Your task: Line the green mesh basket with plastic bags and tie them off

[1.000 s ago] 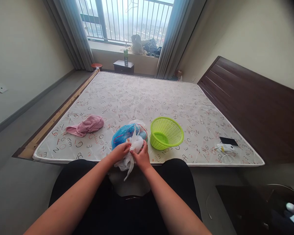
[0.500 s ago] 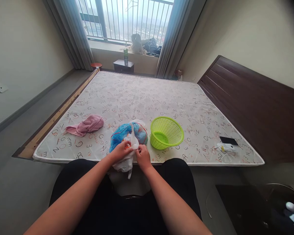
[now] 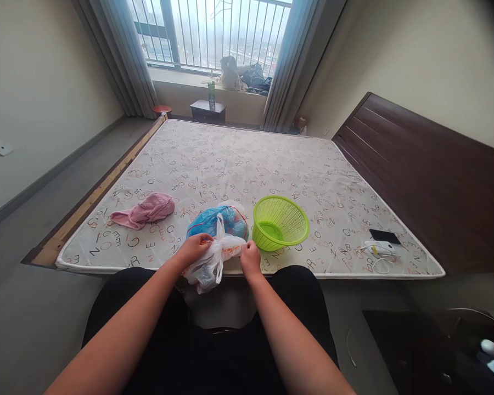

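Between my hands a white plastic bag [image 3: 208, 269] with orange print is stretched out at the mattress's front edge. My left hand [image 3: 195, 248] is closed on its left side, and the fist of my right hand [image 3: 251, 257] grips its right end. The bag's handles stick up and hang down in the middle. Just behind it lies a blue plastic bag [image 3: 208, 219] with red strings, partly covered by the white one. A green plastic basket [image 3: 280, 219] stands to the right, close to my right hand. What the bags contain cannot be made out.
A pink cloth [image 3: 146, 210] lies crumpled on the left of the letter-patterned mattress [image 3: 247, 159]. At the right are a black phone-like slab [image 3: 385, 236] and a white device [image 3: 382, 248] with a cable. The dark headboard [image 3: 420, 181] rises along the right side.
My hands have moved apart, the right one to the right and the left one slightly left. The white bag is now pulled wide between them.
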{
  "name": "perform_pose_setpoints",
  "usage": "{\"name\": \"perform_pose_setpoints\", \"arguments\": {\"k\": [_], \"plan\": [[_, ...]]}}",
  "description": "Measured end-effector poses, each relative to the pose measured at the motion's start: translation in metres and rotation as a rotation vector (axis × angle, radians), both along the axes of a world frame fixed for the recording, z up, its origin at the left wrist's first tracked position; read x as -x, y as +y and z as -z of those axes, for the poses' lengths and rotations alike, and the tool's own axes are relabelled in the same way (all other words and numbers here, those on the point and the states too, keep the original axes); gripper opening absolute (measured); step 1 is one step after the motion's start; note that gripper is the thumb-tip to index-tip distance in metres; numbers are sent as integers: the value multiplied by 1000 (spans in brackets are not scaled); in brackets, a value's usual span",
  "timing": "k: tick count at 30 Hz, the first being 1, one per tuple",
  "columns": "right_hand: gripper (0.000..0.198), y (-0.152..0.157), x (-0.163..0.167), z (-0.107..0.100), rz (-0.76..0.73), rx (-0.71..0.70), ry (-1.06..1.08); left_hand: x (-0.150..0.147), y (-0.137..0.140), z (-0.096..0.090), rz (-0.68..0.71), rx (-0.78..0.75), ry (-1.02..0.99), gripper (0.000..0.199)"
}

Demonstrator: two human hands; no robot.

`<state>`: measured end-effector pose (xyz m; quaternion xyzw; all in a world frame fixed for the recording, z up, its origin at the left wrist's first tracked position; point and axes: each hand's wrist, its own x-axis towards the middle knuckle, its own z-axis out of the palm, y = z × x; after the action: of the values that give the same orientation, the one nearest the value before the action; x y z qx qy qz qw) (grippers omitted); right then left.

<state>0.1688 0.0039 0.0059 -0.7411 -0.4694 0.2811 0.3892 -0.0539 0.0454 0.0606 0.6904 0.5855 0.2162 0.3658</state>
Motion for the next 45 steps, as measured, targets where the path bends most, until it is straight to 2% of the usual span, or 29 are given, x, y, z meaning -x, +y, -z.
{"name": "perform_pose_setpoints", "arguments": {"k": [2, 5, 6, 8, 10, 12, 14, 17, 20, 23, 26, 28, 31, 33, 36, 38, 41, 43, 45], "plan": [[16, -3, 3, -1, -41, -95, -45, 0, -1, -2, -1, 2, -33, 24], [49, -10, 11, -3, -215, -264, -147, -3, -2, -4, -1, 22, -86, 26], [54, -11, 14, -3, -303, -288, -164, -4, -2, -4, 10, 31, -108, 27], [52, -14, 16, -5, -452, -285, -163, -6, -3, -2, 65, 57, -155, 31], [43, -14, 16, -6, -513, -243, -136, -7, -3, 2, 140, 89, -185, 34], [33, -12, 14, -6, -486, -195, -116, -8, -3, 7, 189, 114, -181, 36], [26, -11, 12, -6, -434, -165, -98, -8, -5, 9, 203, 67, -132, 34], [22, -11, 11, -6, -380, -152, -68, -11, -11, 6, 234, -164, -12, 27], [21, -12, 13, -7, -340, -117, -16, -16, -18, 3, 363, -320, 42, 25], [20, -11, 15, -8, -275, -77, 57, -22, -22, 6, 446, -313, 44, 35], [18, -10, 14, -11, -225, -78, 115, -24, -20, 13, 428, -262, 43, 27], [18, -8, 13, -13, -193, -85, 156, -24, -17, 16, 386, -235, 21, 18], [20, -5, 11, -14, -143, -70, 270, -20, -12, 13, 254, -238, -4, 19], [26, -3, 10, -12, -118, -74, 388, -15, -9, 8, 116, -267, -5, 22], [36, 2, 8, -6, -56, -106, 527, -3, -2, 0, -162, -279, -47, 26], [41, 5, 6, -2, -12, -117, 564, 5, 3, -4, -371, -259, -139, 31], [44, 6, 5, 4, 22, -132, 575, 13, 9, -5, -609, -227, -409, 38], [46, 7, 4, 7, 22, -143, 557, 14, 11, -4, -688, -221, -576, 41], [47, 7, 4, 8, 13, -152, 529, 13, 12, -3, -720, -235, -646, 42]]}}
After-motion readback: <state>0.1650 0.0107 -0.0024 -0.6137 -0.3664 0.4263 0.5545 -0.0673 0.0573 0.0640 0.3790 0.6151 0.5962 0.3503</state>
